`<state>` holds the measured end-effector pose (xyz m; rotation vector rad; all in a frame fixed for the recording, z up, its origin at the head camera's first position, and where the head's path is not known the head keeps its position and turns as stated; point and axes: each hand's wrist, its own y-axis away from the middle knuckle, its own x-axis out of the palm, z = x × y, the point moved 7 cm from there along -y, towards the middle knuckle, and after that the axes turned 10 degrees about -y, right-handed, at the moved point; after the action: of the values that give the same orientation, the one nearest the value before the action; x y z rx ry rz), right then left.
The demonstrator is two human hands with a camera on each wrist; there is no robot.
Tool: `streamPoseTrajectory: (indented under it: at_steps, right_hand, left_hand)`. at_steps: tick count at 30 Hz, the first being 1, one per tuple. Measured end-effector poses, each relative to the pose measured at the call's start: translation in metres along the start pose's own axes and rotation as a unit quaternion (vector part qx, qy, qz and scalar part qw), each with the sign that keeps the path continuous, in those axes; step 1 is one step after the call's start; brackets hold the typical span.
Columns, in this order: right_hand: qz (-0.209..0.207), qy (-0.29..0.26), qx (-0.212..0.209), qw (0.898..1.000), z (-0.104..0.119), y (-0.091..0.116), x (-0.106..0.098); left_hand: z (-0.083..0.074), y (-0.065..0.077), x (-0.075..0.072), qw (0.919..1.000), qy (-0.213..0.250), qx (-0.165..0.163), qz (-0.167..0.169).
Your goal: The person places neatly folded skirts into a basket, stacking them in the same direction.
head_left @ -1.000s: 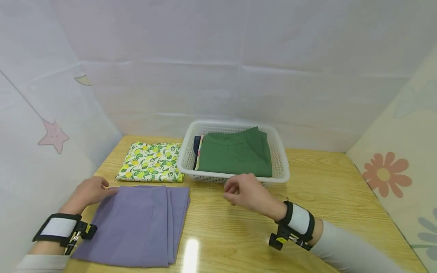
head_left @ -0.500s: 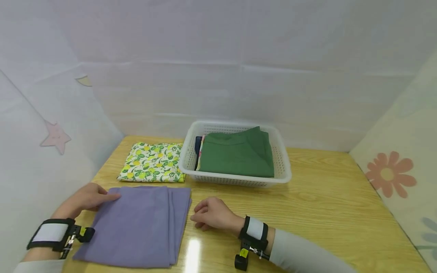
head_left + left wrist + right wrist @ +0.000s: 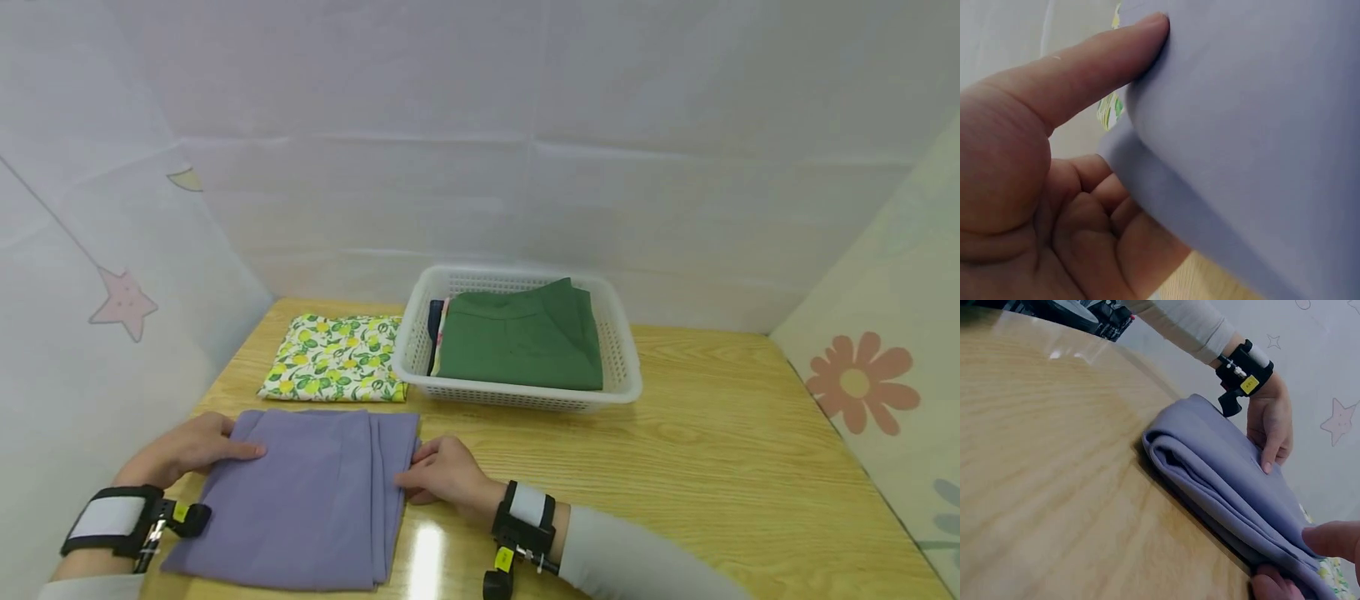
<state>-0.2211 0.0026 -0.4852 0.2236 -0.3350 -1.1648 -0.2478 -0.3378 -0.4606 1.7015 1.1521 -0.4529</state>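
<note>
A folded purple cloth (image 3: 300, 500) lies on the table at the left front, its layers showing at the near fold in the right wrist view. My left hand (image 3: 191, 448) grips its left edge, thumb (image 3: 1116, 53) on top and curled fingers underneath. On the opposite side my right hand (image 3: 448, 477) pinches the right edge. In the right wrist view the thumb (image 3: 1335, 540) is over the layers and a fingertip (image 3: 1272, 586) is beneath them.
Behind the purple cloth lies a folded lemon-print cloth (image 3: 330, 358). Right beside it stands a white plastic basket (image 3: 525, 395) holding a folded green garment (image 3: 517, 342) and darker cloth (image 3: 435, 321). Fabric walls (image 3: 480, 200) enclose the wooden table (image 3: 720, 417).
My right hand has come from in front of the basket, left and nearer to me, onto the purple cloth's right edge. My left hand has shifted slightly nearer along the left edge.
</note>
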Motion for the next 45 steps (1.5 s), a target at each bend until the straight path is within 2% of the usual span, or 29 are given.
streamPoseTrajectory:
  at_steps: [5, 10, 12, 19, 23, 29, 32, 37, 45]
  right_hand:
    - [-0.043, -0.025, 0.003, 0.999, -0.005, 0.002, 0.006]
    - [-0.025, -0.043, 0.022, 0.999, -0.008, 0.002, 0.016]
    - [-0.018, -0.033, 0.027, 0.999, -0.009, 0.002, 0.017]
    - [-0.019, 0.045, -0.046, 0.998, 0.003, 0.006, 0.016]
    - [-0.031, 0.046, -0.048, 0.997, 0.001, 0.004, 0.012]
    - [-0.021, -0.038, -0.015, 0.999, -0.015, 0.006, -0.001]
    - [-0.011, -0.060, -0.003, 0.998, -0.017, 0.012, -0.012]
    - [-0.002, -0.043, 0.009, 0.999, -0.017, 0.024, -0.038]
    - [0.009, -0.034, 0.024, 0.999, -0.016, 0.052, -0.084]
  left_hand:
    - [0.001, 0.000, 0.000, 0.9998, 0.007, 0.016, 0.009]
    - [-0.004, 0.002, 0.002, 0.9990, 0.019, 0.034, 0.024]
    - [-0.006, 0.003, 0.003, 0.9984, 0.021, 0.044, 0.028]
    - [-0.016, 0.003, 0.008, 0.9953, 0.020, 0.085, 0.041]
    - [-0.019, 0.003, 0.011, 0.9933, 0.031, 0.099, 0.050]
    - [-0.028, 0.003, 0.019, 0.9892, 0.043, 0.126, 0.062]
    - [-0.038, 0.003, 0.026, 0.9844, 0.058, 0.151, 0.069]
    - [-0.064, 0.002, 0.042, 0.9719, 0.082, 0.201, 0.091]
    - [-0.116, 0.001, 0.067, 0.9594, 0.069, 0.254, 0.101]
